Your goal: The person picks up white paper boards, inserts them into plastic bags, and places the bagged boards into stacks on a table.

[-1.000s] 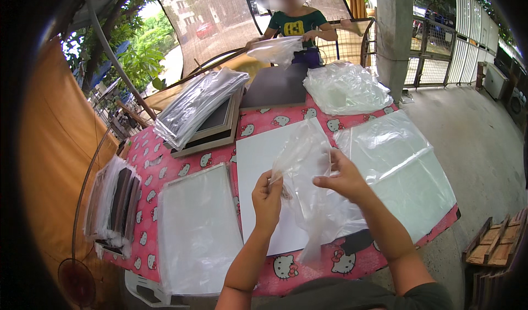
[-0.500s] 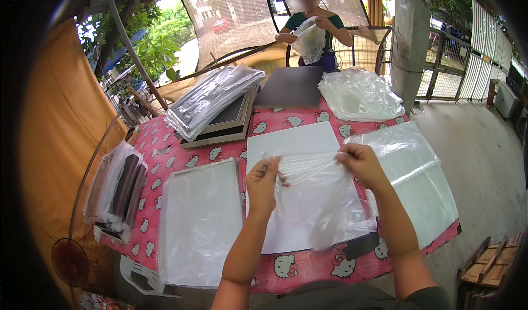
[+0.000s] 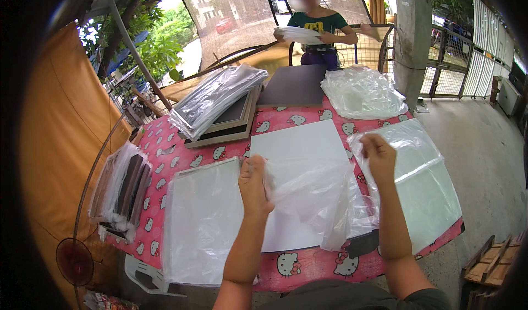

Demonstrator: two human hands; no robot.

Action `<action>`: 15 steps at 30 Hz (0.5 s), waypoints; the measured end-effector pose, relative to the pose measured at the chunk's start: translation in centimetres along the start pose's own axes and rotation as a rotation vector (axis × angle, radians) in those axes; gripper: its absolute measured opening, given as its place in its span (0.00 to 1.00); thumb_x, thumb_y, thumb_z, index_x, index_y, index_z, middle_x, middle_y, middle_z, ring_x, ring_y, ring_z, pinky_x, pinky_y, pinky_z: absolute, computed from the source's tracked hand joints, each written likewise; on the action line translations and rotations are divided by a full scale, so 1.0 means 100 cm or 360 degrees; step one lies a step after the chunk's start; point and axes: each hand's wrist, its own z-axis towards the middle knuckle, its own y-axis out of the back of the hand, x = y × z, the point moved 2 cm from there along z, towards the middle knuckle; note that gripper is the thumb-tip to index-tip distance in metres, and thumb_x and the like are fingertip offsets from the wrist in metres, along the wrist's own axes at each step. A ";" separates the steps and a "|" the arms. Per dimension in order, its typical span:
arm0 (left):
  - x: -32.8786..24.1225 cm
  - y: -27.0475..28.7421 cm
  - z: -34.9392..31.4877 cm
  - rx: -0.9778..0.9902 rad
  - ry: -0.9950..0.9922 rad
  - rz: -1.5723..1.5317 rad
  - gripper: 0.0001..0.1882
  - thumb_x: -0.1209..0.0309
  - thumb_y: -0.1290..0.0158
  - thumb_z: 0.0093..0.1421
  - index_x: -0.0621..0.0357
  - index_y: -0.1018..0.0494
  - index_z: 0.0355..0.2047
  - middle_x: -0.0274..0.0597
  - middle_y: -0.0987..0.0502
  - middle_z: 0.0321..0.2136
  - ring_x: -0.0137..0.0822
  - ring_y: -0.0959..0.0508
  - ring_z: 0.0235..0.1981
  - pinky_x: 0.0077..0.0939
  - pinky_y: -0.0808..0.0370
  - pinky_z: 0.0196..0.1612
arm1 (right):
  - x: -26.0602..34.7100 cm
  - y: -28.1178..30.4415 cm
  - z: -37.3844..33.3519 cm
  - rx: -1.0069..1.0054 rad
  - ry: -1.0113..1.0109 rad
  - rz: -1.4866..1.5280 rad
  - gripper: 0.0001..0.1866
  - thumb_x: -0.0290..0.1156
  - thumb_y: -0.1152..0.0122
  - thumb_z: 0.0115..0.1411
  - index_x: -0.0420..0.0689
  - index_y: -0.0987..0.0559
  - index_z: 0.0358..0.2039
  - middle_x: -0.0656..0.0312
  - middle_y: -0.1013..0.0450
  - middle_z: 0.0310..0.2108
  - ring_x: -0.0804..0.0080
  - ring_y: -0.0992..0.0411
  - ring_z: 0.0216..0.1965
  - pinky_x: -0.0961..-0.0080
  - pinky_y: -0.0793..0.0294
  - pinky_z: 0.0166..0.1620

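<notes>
Clock face centred on the white board (image 3: pixel 291 136), which lies flat on the pink tablecloth (image 3: pixel 316 269). The clear plastic bag (image 3: pixel 316 186) hangs loose and creased over the board, running from nine o'clock toward four. Our left hand (image 3: pixel 254 184), at nine, has its fingers curled on the bag's near end, film emerging beside the thumb side. Our right hand (image 3: pixel 380 155), raised at two, has bent, blurred fingers; we cannot tell whether they pinch a thin edge or nothing. Behind it, at three, lies a flat stack under clear film (image 3: pixel 426 200); at eight, a film-covered panel (image 3: pixel 203 222); at one, a heap of clear plastic (image 3: pixel 363 92). Step in hand, as we judge it: handling the film to spread it. Working notes: we should keep the left grip as anchor, rub the edge between right thumb and forefinger to part the layers, then draw toward three with even, light tension. Sharp tugging may stretch or tear thin film; the neighbouring film at three looks easy to catch by mistake, so we check the edge before pulling.
</notes>
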 end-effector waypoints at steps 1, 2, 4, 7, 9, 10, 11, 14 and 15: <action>-0.003 0.003 -0.002 0.0076 0.0038 0.0127 0.06 0.69 0.50 0.56 0.58 0.28 0.31 0.32 0.27 0.25 0.21 0.30 0.26 0.16 0.31 0.32 | 0.008 0.007 0.005 0.0026 0.0046 0.0300 0.03 0.25 0.48 0.55 0.41 0.26 0.29 0.64 0.29 0.30 0.78 0.31 0.30 0.83 0.33 0.37; -0.002 0.005 -0.004 0.0148 -0.0019 0.0288 0.06 0.69 0.50 0.57 0.58 0.28 0.31 0.32 0.27 0.25 0.20 0.30 0.26 0.15 0.32 0.32 | 0.016 0.007 0.003 0.0130 0.0002 0.0657 0.05 0.25 0.47 0.54 0.42 0.28 0.33 0.62 0.31 0.36 0.77 0.32 0.34 0.80 0.35 0.41; -0.003 0.011 -0.008 0.0274 -0.0141 0.0626 0.06 0.69 0.50 0.57 0.57 0.29 0.30 0.31 0.28 0.25 0.19 0.31 0.26 0.14 0.33 0.31 | 0.024 -0.006 -0.010 0.0505 -0.0017 0.0750 0.14 0.27 0.45 0.52 0.43 0.32 0.40 0.59 0.35 0.44 0.73 0.34 0.41 0.73 0.37 0.47; -0.008 -0.005 -0.006 0.0259 -0.0523 0.0594 0.06 0.69 0.50 0.57 0.59 0.30 0.31 0.27 0.31 0.19 0.16 0.35 0.20 0.11 0.38 0.23 | 0.050 -0.047 -0.049 0.0827 0.0279 -0.0317 0.22 0.26 0.41 0.48 0.41 0.33 0.46 0.56 0.33 0.43 0.69 0.33 0.42 0.73 0.35 0.45; -0.014 -0.005 -0.007 0.0134 -0.0351 0.0242 0.06 0.70 0.50 0.56 0.58 0.30 0.34 0.25 0.35 0.15 0.16 0.39 0.16 0.11 0.41 0.19 | 0.013 -0.046 -0.049 0.1072 -0.0361 -0.0005 0.12 0.24 0.41 0.48 0.39 0.25 0.36 0.58 0.28 0.34 0.73 0.30 0.35 0.77 0.32 0.39; -0.018 -0.003 -0.008 0.0056 -0.0269 0.0076 0.07 0.71 0.50 0.56 0.57 0.30 0.35 0.23 0.37 0.14 0.15 0.41 0.14 0.11 0.43 0.17 | 0.009 -0.040 -0.043 0.0915 -0.0175 -0.0007 0.09 0.21 0.44 0.50 0.38 0.25 0.33 0.58 0.28 0.34 0.76 0.30 0.35 0.81 0.31 0.37; -0.020 -0.004 -0.011 0.0153 -0.0121 0.0300 0.07 0.71 0.50 0.56 0.57 0.30 0.35 0.23 0.39 0.13 0.15 0.42 0.13 0.12 0.45 0.15 | 0.008 -0.033 -0.038 0.0755 0.0009 -0.0010 0.06 0.18 0.47 0.51 0.37 0.24 0.31 0.59 0.29 0.34 0.79 0.31 0.35 0.85 0.31 0.35; -0.024 -0.006 -0.026 0.0718 0.0212 0.1365 0.08 0.73 0.51 0.56 0.54 0.30 0.38 0.25 0.39 0.13 0.17 0.38 0.15 0.14 0.40 0.18 | 0.024 -0.020 -0.023 0.0625 0.0134 0.0875 0.07 0.20 0.51 0.54 0.37 0.25 0.32 0.59 0.29 0.32 0.73 0.29 0.27 0.80 0.30 0.35; -0.010 0.007 -0.028 0.1220 -0.0170 0.1414 0.09 0.72 0.50 0.56 0.56 0.31 0.38 0.29 0.35 0.16 0.19 0.33 0.23 0.16 0.35 0.26 | 0.025 -0.019 -0.025 0.0716 -0.0340 0.1659 0.08 0.21 0.51 0.53 0.38 0.25 0.33 0.58 0.30 0.33 0.71 0.29 0.28 0.78 0.30 0.35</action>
